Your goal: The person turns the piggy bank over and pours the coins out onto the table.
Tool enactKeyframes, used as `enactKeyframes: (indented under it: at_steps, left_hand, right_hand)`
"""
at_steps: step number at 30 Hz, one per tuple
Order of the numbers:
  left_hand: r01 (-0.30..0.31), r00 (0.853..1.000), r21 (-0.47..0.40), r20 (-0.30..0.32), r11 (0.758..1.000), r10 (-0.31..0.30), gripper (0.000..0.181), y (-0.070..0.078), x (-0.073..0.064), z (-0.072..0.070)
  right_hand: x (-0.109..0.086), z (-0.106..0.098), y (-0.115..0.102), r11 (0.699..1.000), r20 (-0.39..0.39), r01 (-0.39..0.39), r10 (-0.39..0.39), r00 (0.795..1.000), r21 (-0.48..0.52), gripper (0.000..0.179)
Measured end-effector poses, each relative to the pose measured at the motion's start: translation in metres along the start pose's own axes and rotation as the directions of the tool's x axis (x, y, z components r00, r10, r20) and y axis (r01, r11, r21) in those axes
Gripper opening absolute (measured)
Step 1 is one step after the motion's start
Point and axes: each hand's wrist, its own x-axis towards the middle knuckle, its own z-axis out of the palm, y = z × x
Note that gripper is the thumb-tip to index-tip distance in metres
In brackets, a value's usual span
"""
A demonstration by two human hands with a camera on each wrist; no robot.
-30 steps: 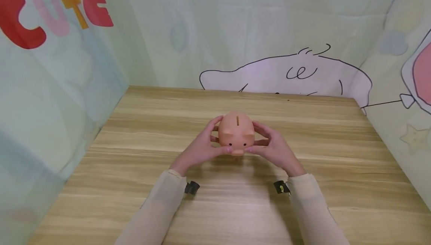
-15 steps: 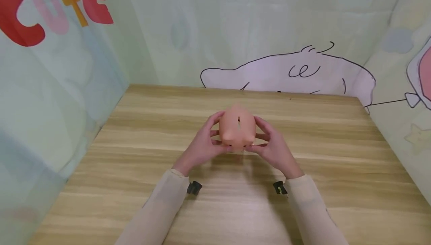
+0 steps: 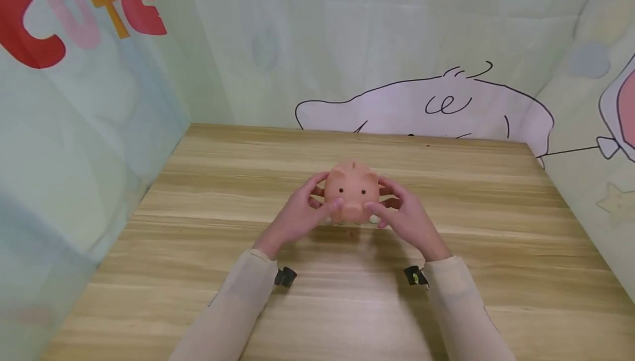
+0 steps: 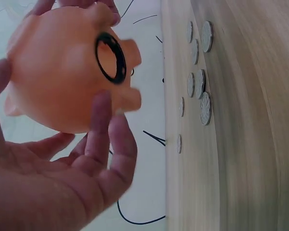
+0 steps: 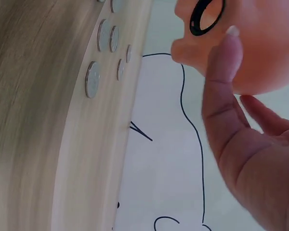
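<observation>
A pink piggy bank (image 3: 352,184) is held off the table between both hands, its face turned up toward the head camera. My left hand (image 3: 300,212) grips one side, thumb beside the snout. On the other side, my right hand (image 3: 409,220) grips it the same way. A black-rimmed round hole (image 4: 119,78) in its underside shows in both wrist views, with no plug in it. Several silver coins (image 4: 205,108) lie on the wood beneath; the right wrist view also shows a coin (image 5: 92,79) apart from the others. The piggy bank hides most coins from the head view.
A wood-grain table (image 3: 208,195) spreads around the hands. Printed cloth walls (image 3: 258,63) stand along its back and sides. Each wrist carries a small black camera mount, such as the left mount (image 3: 285,277).
The piggy bank first tipped forward, face down and slot toward the head camera, then rocked back so its face shows. Both hands kept hold. Coins now peek out below it in the head view.
</observation>
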Motion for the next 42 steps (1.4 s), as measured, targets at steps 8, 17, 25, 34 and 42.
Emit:
enactKeyframes:
  at_steps: [8, 17, 25, 34, 42]
  left_hand:
    - [0.128, 0.99, 0.066, -0.06, 0.99, -0.124, 0.074, 0.005, 0.0, 0.006]
    - [0.17, 0.985, 0.132, -0.061, 0.977, -0.163, 0.079, 0.004, -0.002, 0.005]
    - [0.144, 0.989, 0.104, -0.043, 0.984, -0.141, 0.072, 0.005, -0.002, 0.003]
    - [0.06, 0.998, 0.066, 0.006, 0.996, -0.061, 0.073, 0.004, -0.002, -0.003]
    - [0.048, 0.999, 0.042, 0.0, 0.998, -0.048, 0.082, 0.006, -0.003, -0.002]
  right_hand:
    - [0.001, 0.005, -0.011, 0.986, -0.074, -0.111, 0.102, 0.992, -0.128, 0.066]
    - [0.0, 0.009, -0.013, 0.972, -0.055, -0.174, 0.168, 0.984, -0.155, 0.075]
    - [0.0, 0.004, -0.01, 0.978, -0.007, -0.155, 0.155, 0.988, -0.143, 0.069]
    - [0.002, -0.006, -0.001, 0.998, 0.118, -0.01, 0.017, 0.993, -0.06, 0.082]
    - [0.0, -0.002, -0.001, 0.993, 0.11, 0.073, -0.063, 0.992, -0.09, 0.086]
